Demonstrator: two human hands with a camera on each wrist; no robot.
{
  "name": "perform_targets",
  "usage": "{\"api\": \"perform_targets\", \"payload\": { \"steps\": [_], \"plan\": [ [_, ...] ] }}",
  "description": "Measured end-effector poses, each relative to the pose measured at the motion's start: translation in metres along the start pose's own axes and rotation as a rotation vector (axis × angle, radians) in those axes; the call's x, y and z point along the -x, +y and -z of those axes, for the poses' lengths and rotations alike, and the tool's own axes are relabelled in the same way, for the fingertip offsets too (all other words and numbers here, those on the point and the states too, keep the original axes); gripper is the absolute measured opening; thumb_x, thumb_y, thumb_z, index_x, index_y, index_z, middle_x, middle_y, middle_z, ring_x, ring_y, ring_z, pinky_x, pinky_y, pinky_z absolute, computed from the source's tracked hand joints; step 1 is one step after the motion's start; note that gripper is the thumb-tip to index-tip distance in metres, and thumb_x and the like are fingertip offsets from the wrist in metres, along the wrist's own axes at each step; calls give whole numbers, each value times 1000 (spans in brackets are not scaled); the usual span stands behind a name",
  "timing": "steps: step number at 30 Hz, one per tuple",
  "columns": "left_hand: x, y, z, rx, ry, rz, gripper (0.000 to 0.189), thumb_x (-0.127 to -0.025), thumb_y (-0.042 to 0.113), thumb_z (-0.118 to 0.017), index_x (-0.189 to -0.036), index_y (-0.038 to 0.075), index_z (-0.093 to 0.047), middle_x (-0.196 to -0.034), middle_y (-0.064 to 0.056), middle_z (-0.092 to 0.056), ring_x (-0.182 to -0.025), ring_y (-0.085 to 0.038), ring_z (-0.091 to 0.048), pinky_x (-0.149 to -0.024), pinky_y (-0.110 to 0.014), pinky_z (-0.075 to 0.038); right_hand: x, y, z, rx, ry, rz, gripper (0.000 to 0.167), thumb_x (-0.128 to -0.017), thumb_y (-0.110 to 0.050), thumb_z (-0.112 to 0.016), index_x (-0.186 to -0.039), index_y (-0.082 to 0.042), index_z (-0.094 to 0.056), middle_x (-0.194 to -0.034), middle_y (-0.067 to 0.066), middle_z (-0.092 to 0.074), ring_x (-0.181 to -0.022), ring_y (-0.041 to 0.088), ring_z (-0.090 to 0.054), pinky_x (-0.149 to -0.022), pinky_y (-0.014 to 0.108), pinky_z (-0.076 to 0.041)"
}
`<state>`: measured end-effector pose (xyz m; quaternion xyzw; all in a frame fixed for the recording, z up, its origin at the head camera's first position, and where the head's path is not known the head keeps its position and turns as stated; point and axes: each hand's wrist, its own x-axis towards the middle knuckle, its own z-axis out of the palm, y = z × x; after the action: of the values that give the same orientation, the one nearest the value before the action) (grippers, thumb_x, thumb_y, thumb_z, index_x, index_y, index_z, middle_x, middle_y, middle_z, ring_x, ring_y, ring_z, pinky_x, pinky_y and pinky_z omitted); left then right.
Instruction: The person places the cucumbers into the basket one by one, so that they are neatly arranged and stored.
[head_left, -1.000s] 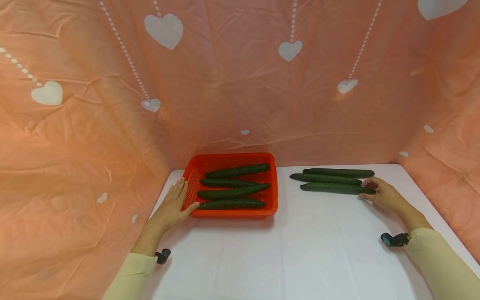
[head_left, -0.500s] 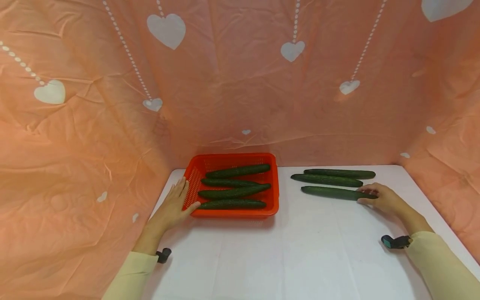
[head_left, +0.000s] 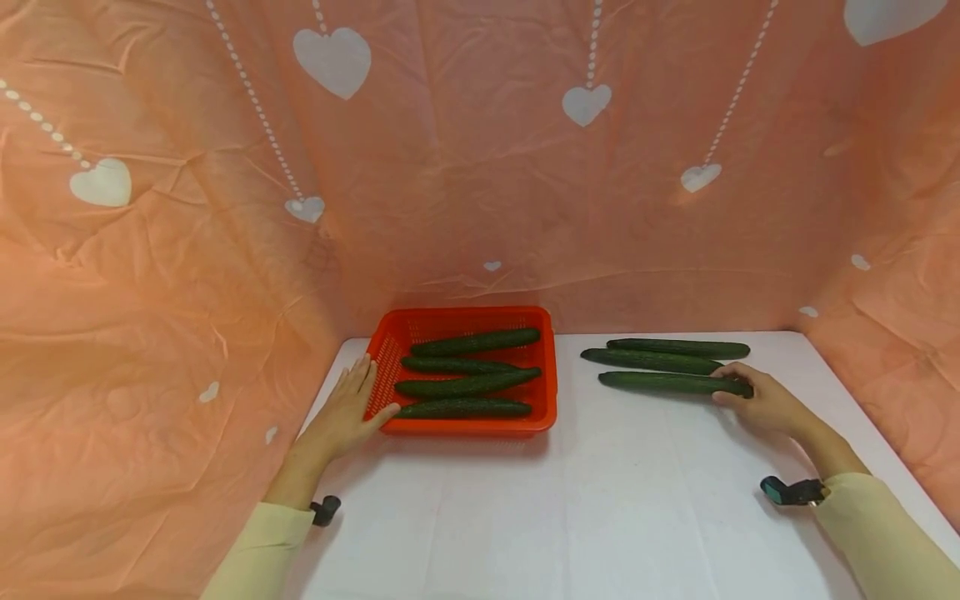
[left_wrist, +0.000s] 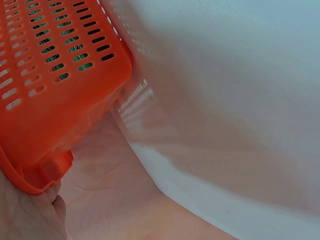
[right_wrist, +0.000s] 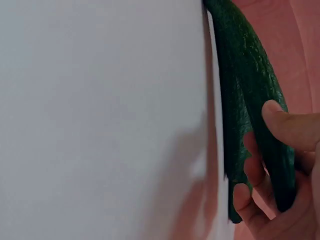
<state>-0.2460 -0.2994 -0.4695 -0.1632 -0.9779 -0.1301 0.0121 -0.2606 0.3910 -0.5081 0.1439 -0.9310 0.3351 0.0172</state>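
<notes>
My right hand (head_left: 765, 402) grips the near cucumber (head_left: 660, 382) by its right end. In the right wrist view the thumb lies across that cucumber (right_wrist: 252, 75) and the fingers curl under it. Just behind it, two more cucumbers lie side by side on the table, the middle one (head_left: 637, 358) and the far one (head_left: 678, 347). My left hand (head_left: 347, 410) rests with straight, spread fingers on the left rim of the red basket (head_left: 553, 375). Several cucumbers (head_left: 468, 385) lie inside the basket. The left wrist view shows the basket's slotted wall (left_wrist: 60, 100) and part of the hand (left_wrist: 30, 215).
A white cloth covers the table (head_left: 570, 508). An orange curtain (head_left: 465, 192) with white hearts rises behind the table and along both sides. Each wrist wears a small black camera, such as the right one (head_left: 791, 492).
The right hand has drawn the near cucumber slightly away from the two behind it and now has its fingers further round its end. The left hand and the basket stay where they were.
</notes>
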Motion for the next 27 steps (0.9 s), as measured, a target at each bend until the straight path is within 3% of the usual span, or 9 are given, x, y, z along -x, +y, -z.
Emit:
{"api": "perform_targets", "payload": {
  "steps": [6, 13, 17, 20, 23, 27],
  "plan": [
    [1, 0, 0, -1, -4, 5, 102, -106, 62, -54, -167, -9, -14, -178, -25, -3, -164, -47, -6, -133, -58, -3, 0, -9, 2, -15, 10, 31, 37, -105, -18, -71, -132, 5, -60, -139, 38, -56, -129, 60, -51, -101, 74, -42],
    [-1, -1, -1, -10, 11, -12, 101, -107, 61, -54, -167, -9, -14, -178, -25, -4, -165, -45, -6, -134, -57, -4, 0, -22, 8, -35, 15, 10, 41, -109, -22, -67, -138, 4, -57, -140, 37, -56, -129, 61, -51, -98, 72, -45],
    [-2, -1, -2, -18, 16, -15, 101, -107, 60, -55, -167, -10, -14, -178, -25, -4, -164, -46, -7, -134, -56, -5, -1, -32, 11, -43, 47, 9, 41, -109, -23, -66, -140, 3, -57, -126, 29, -64, -111, 42, -64, -86, 46, -57],
    [-1, -2, -2, -17, 19, -14, 101, -106, 60, -55, -167, -10, -15, -178, -25, -5, -164, -47, -9, -134, -57, -6, -3, -41, 12, -55, 71, 11, 41, -110, -24, -65, -141, 2, -58, -114, 20, -67, -91, 20, -65, -70, 29, -55],
    [-1, -2, -3, -10, 17, -7, 101, -106, 61, -55, -167, -10, -15, -178, -25, -4, -164, -47, -8, -134, -57, -5, -5, -50, 12, -79, 94, 16, 41, -109, -24, -66, -141, 1, -59, -105, 16, -66, -81, 11, -60, -65, 28, -51],
    [0, -2, -3, -3, 23, -13, 101, -106, 61, -54, -167, -10, -16, -178, -25, -5, -164, -47, -8, -133, -58, -5, -9, -59, 8, -92, 135, 41, 38, -108, -22, -68, -139, 1, -63, -99, 16, -67, -79, 12, -61, -63, 28, -51]
  ]
}}
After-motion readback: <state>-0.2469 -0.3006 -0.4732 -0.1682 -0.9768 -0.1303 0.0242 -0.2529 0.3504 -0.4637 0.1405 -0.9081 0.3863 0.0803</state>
